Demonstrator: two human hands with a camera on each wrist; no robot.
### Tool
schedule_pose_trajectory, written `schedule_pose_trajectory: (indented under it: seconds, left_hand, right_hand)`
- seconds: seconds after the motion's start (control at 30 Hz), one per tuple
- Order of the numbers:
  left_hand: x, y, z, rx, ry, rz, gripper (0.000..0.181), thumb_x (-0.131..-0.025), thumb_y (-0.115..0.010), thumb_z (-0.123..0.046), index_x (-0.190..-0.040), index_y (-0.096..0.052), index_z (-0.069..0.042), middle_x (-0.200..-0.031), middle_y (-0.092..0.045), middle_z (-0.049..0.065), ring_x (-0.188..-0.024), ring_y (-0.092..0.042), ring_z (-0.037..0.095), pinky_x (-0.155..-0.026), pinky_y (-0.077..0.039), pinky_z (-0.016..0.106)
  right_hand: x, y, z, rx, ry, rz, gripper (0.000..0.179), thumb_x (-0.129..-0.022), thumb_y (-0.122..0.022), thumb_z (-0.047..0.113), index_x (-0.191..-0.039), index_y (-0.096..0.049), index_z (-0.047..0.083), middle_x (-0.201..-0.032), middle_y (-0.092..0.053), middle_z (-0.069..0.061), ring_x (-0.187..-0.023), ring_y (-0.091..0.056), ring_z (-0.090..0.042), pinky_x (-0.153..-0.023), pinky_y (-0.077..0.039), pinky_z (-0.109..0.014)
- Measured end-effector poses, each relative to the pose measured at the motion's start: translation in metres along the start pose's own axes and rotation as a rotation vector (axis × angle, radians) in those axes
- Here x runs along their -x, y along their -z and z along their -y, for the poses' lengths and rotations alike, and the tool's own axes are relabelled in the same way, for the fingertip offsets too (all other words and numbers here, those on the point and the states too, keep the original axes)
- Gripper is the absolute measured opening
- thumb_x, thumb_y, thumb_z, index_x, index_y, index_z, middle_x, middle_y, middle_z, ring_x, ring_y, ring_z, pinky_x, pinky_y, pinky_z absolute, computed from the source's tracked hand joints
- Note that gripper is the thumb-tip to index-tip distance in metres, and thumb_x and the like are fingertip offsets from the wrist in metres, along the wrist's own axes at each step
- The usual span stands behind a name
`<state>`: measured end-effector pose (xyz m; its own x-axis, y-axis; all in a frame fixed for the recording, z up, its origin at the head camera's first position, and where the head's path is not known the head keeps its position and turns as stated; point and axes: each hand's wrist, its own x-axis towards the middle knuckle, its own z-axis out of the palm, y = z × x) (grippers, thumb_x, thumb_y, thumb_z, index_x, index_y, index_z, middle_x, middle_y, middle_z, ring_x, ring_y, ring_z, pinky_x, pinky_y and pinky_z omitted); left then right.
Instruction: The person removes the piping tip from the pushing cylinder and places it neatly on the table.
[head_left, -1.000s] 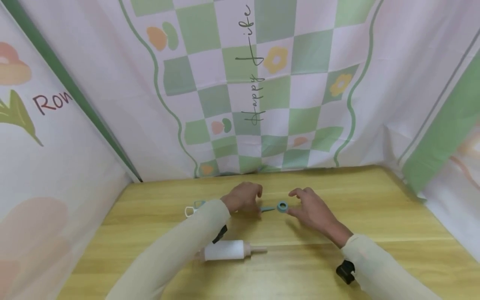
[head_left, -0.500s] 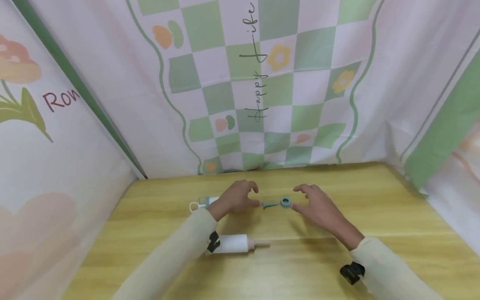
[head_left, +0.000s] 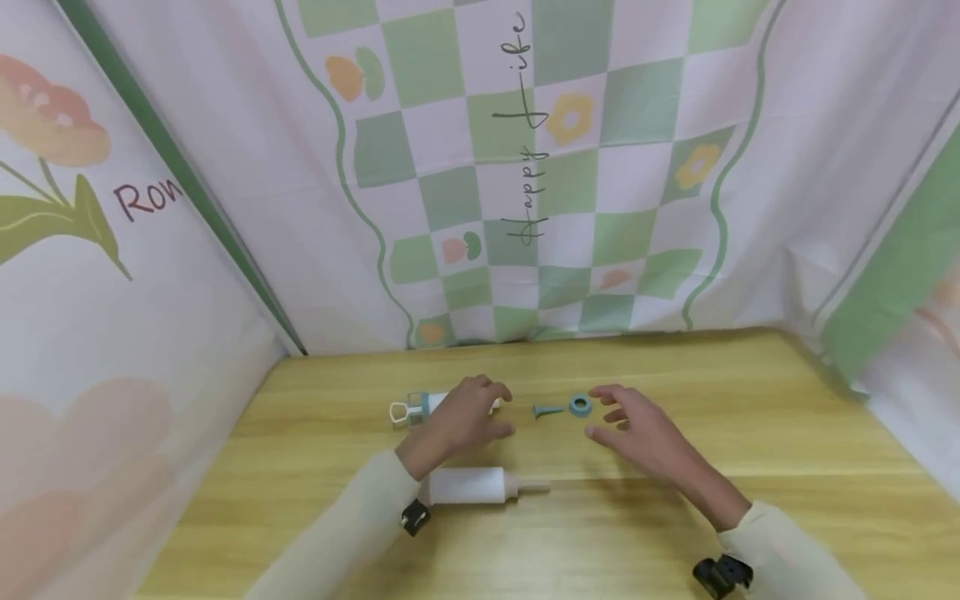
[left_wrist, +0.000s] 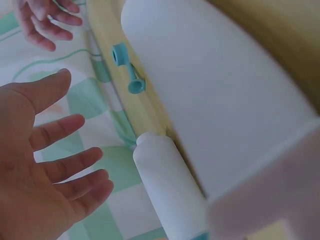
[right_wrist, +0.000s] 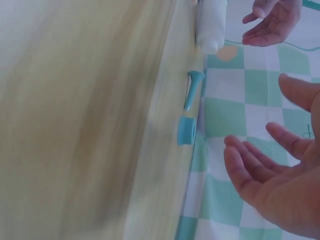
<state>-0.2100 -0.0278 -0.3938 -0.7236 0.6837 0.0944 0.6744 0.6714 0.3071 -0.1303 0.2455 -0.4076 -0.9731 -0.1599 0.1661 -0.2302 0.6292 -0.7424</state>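
My left hand (head_left: 459, 421) hovers over a white bottle with a blue collar and a looped white handle (head_left: 401, 412), hiding part of its body. Its fingers are spread and hold nothing in the left wrist view. To its right lie a small blue cone-shaped nozzle (head_left: 547, 410) and a blue ring cap (head_left: 580, 406), apart from each other on the table. My right hand (head_left: 641, 433) is beside the ring cap, fingers loosely bent and nothing in them. Nearer me lies a second white bottle (head_left: 468, 486) with a pinkish collar and thin tip; its left end is partly hidden.
The wooden table (head_left: 637, 542) ends at the back against a hanging checked cloth (head_left: 555, 292). More cloth walls stand at left and right. Each wrist carries a small black camera (head_left: 415, 517).
The left hand has drawn back left from the nozzle, which now lies fully in sight. My right hand has moved slightly away from the ring cap. The head view has shifted a little.
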Motion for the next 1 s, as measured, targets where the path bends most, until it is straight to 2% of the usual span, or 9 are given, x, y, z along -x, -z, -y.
schedule_pose_trajectory:
  seconds: [0.13,0.33,0.4,0.63,0.7,1.0]
  left_hand:
    - [0.014,-0.004,0.002,-0.038,-0.015,-0.051,0.041,-0.091,-0.074,-0.031,-0.123,-0.065,-0.007,-0.122,-0.061,0.014,-0.115,-0.056,0.032,-0.096,-0.049,0.042]
    - [0.040,-0.004,0.007,0.007,0.055,-0.113,0.039,-0.092,-0.074,-0.029,-0.123,-0.064,-0.008,-0.127,-0.057,0.013,-0.122,-0.052,0.033,-0.101,-0.045,0.047]
    - [0.047,-0.006,0.012,-0.008,0.060,-0.139,0.039,-0.092,-0.074,-0.029,-0.122,-0.064,-0.008,-0.126,-0.057,0.012,-0.121,-0.053,0.031,-0.100,-0.047,0.046]
    - [0.068,-0.007,0.022,-0.069,-0.013,-0.283,0.040,-0.087,-0.079,-0.028,-0.117,-0.066,-0.006,-0.123,-0.060,0.014,-0.115,-0.057,0.032,-0.097,-0.049,0.045]
    - [0.073,-0.007,0.024,-0.073,-0.015,-0.309,0.041,-0.085,-0.080,-0.028,-0.117,-0.066,-0.006,-0.122,-0.061,0.015,-0.115,-0.058,0.032,-0.099,-0.049,0.045]
    - [0.097,-0.013,0.038,0.062,0.005,-0.385,0.040,-0.083,-0.083,-0.018,-0.114,-0.067,0.000,-0.120,-0.062,0.019,-0.113,-0.059,0.033,-0.096,-0.051,0.046]
  right_hand:
    - [0.005,-0.005,-0.001,-0.065,0.017,0.034,0.054,-0.095,-0.070,0.026,-0.139,-0.051,0.000,-0.132,-0.053,-0.024,-0.109,-0.059,-0.037,-0.087,-0.053,-0.050]
    - [0.009,-0.007,0.003,-0.131,0.053,0.068,0.051,-0.097,-0.069,0.024,-0.137,-0.051,-0.001,-0.129,-0.056,-0.020,-0.110,-0.059,-0.036,-0.090,-0.052,-0.051]
    - [0.010,-0.006,0.006,-0.150,0.057,0.079,0.051,-0.097,-0.068,0.025,-0.137,-0.051,-0.001,-0.129,-0.056,-0.018,-0.110,-0.059,-0.035,-0.091,-0.051,-0.051]
    - [0.010,-0.006,0.009,-0.157,0.080,0.106,0.047,-0.098,-0.066,0.027,-0.135,-0.054,0.002,-0.125,-0.060,-0.012,-0.111,-0.059,-0.033,-0.092,-0.050,-0.051]
    - [0.009,-0.008,0.009,-0.155,0.089,0.114,0.046,-0.098,-0.066,0.028,-0.134,-0.055,0.003,-0.123,-0.062,-0.012,-0.110,-0.060,-0.033,-0.091,-0.050,-0.051]
    - [0.009,-0.014,0.011,-0.155,0.123,0.112,0.047,-0.098,-0.067,0.029,-0.134,-0.055,0.002,-0.121,-0.063,-0.011,-0.109,-0.060,-0.034,-0.091,-0.051,-0.050]
